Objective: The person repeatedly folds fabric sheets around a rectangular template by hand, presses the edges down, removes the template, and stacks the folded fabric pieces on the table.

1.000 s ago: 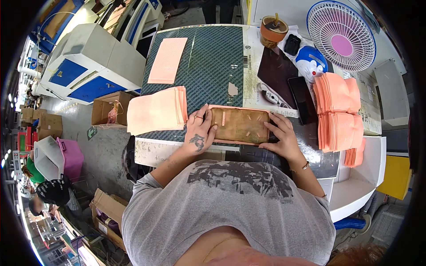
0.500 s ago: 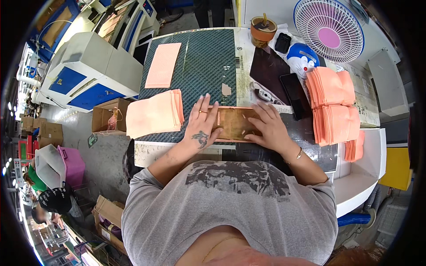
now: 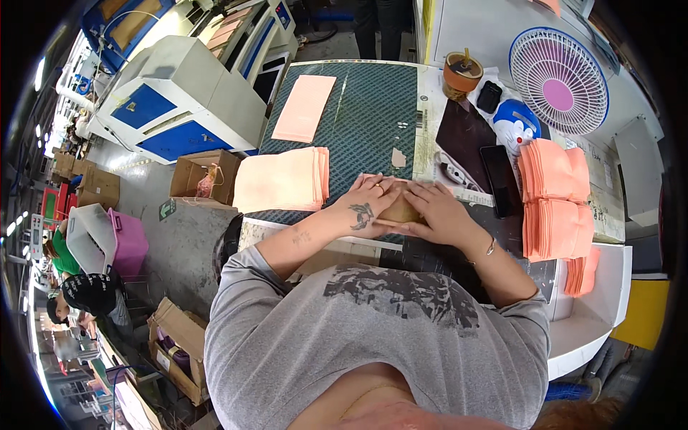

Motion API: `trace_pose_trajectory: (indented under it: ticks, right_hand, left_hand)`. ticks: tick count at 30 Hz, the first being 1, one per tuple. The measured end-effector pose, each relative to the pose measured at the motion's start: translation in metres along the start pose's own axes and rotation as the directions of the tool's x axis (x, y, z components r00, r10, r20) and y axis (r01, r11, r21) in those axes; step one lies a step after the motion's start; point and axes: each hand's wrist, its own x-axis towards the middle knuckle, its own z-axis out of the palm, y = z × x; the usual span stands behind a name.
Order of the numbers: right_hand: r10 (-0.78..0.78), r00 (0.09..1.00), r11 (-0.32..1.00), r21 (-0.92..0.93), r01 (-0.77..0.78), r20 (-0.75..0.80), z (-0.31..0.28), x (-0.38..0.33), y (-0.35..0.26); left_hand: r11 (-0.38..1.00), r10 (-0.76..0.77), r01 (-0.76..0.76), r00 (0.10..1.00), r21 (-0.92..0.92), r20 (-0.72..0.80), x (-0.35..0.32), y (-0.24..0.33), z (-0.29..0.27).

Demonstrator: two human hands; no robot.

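White fan [image 3: 558, 94] (pink-centred) far right, brown cup [image 3: 460, 76] to its left, black phone [image 3: 499, 182] nearer, grey-and-blue machine [image 3: 190, 93] far left, pink basket [image 3: 130, 245] near left.

Brown panel [image 3: 400, 210], flat, mostly covered

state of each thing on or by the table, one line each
left hand, open, over brown board
right hand, open, over brown board
brown board, partly covered by hands
phone, lying flat, screen dark
cup, upright
left peach stack, flat, edges staggered
fan, cannot tell if spinning
cardboard box with pink contents, open
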Motion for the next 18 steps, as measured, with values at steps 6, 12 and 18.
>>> trace_pose_trajectory:
  ticks: [6,12,18]
  right_hand:
    - [0.114,0.778,0.974,0.224,0.035,-0.617,-0.049,-0.011,-0.014]
    - [0.189,0.831,0.967,0.244,-0.067,-0.523,-0.020,-0.049,-0.015]
    - [0.133,0.952,0.988,0.113,-0.105,-0.275,0.007,-0.073,-0.028]
  left_hand:
    - [0.736,-0.476,0.385,0.879,-0.557,-0.021,0.027,-0.076,-0.045]
    - [0.281,-0.913,0.412,0.394,-0.867,-0.108,0.008,-0.213,-0.060]
    - [0.548,-0.836,0.730,0.468,-0.407,-0.287,-0.026,-0.229,-0.064]
